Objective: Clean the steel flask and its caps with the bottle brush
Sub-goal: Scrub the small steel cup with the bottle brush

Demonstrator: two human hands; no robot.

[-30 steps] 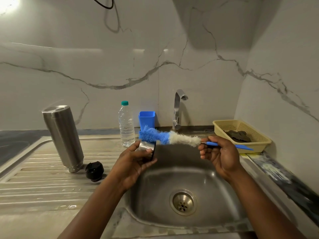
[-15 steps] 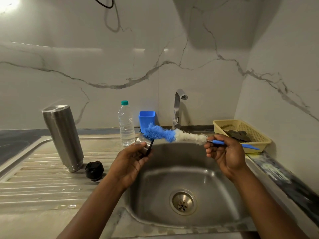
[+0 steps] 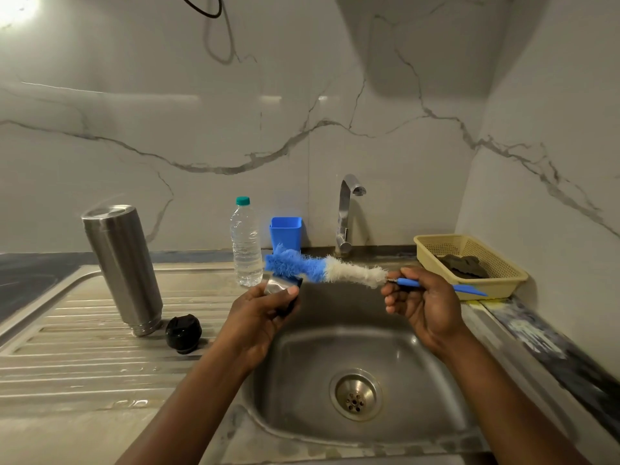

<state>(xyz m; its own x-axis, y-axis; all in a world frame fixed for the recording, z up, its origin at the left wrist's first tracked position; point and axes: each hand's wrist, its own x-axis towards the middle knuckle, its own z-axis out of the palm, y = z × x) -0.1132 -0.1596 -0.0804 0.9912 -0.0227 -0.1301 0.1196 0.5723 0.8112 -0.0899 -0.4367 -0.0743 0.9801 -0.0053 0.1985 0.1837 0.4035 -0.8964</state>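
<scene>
The steel flask (image 3: 120, 266) stands upside down on the ribbed draining board, mouth down. A black inner cap (image 3: 183, 333) lies beside its base. My left hand (image 3: 261, 313) grips the steel outer cap (image 3: 277, 286) above the sink's left edge. My right hand (image 3: 424, 303) holds the blue handle of the bottle brush (image 3: 322, 270), which lies level across the sink. The blue tip of the bristles touches the top of the steel cap. Most of the cap is hidden by my fingers.
The steel sink (image 3: 436, 374) with its drain (image 3: 355, 394) lies below my hands. Behind stand a tap (image 3: 347, 213), a blue cup (image 3: 286, 231) and a plastic water bottle (image 3: 246, 243). A yellow basket (image 3: 503, 273) holding a dark cloth sits at the right.
The brush has slid back and forth over the cap. My left hand has turned the cap, so its steel side faces up again.
</scene>
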